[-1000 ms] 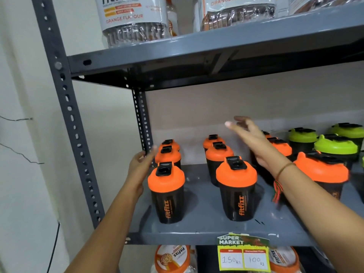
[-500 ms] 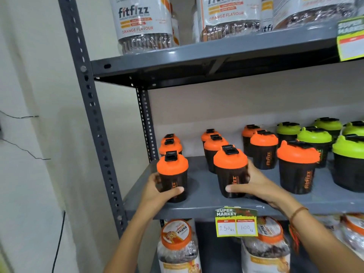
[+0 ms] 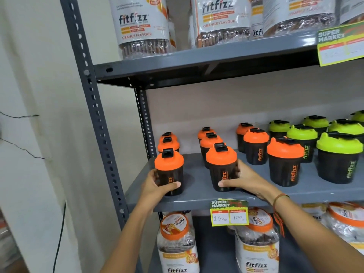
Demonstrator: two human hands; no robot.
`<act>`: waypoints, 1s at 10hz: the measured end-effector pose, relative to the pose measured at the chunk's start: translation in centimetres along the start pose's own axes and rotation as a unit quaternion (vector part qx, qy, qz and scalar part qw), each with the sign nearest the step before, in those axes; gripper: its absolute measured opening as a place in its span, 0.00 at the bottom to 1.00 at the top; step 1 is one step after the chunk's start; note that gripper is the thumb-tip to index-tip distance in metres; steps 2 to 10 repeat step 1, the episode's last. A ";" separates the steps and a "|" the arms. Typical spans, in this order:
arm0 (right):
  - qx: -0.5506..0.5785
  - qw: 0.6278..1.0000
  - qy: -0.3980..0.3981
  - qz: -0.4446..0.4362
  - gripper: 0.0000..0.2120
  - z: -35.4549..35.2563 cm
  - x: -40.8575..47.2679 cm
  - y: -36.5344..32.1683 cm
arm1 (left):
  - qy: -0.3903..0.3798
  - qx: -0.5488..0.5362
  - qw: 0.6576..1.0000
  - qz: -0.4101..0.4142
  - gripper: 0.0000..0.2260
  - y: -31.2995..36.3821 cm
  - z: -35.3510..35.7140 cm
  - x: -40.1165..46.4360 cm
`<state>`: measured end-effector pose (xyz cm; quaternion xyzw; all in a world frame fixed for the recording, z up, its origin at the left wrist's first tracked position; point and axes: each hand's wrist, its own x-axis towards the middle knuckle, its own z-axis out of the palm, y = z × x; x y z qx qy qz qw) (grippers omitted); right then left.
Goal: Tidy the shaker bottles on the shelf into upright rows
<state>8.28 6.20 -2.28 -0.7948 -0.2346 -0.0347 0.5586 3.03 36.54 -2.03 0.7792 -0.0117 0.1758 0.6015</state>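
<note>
Both hands are on the front bottles at the lip of the grey shelf (image 3: 193,200). The left hand (image 3: 155,186) is wrapped round the base of the leftmost front shaker (image 3: 169,172), thumb across its front face, the other fingers out of sight behind it. The right hand (image 3: 243,181) cups the next front shaker (image 3: 222,167) the same way, thumb laid along the bottom front, palm against its right side. Both bottles stand upright on the shelf, orange lids on, black caps up top.

Behind each one, two more orange-lidded shakers (image 3: 210,141) line up toward the back wall, close together, so the left pair of rows runs three deep. To the right, well clear of the hands, a third orange row (image 3: 284,160) stands upright, and beyond that the green-lidded shakers (image 3: 339,160) crowd the right end, some cut off by the frame edge.

The perforated upright post (image 3: 98,123) sits just left of the left hand, tight to that first row. A yellow-green price tag (image 3: 229,213) hangs off the shelf edge below the right hand. Big fitfizz jars (image 3: 143,26) sit on the shelf above, and more jars (image 3: 177,243) fill the level underneath. A thread band (image 3: 279,198) circles the right wrist.
</note>
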 end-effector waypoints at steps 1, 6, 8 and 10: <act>0.021 1.000 0.012 -0.018 0.51 0.0 -0.7 -0.7 | 0.006 -0.012 1.000 0.014 0.43 0.7 0.2 -1.5; 0.021 1.000 0.012 -0.018 0.51 0.0 -0.7 -0.7 | 0.006 -0.012 1.000 0.014 0.43 0.7 0.2 -1.5; 0.021 1.000 0.012 -0.018 0.51 0.0 -0.7 -0.7 | 0.006 -0.012 1.000 0.014 0.43 0.7 0.2 -1.5; 0.021 1.000 0.012 -0.018 0.51 0.0 -0.7 -0.7 | 0.006 -0.012 1.000 0.014 0.43 0.7 0.2 -1.5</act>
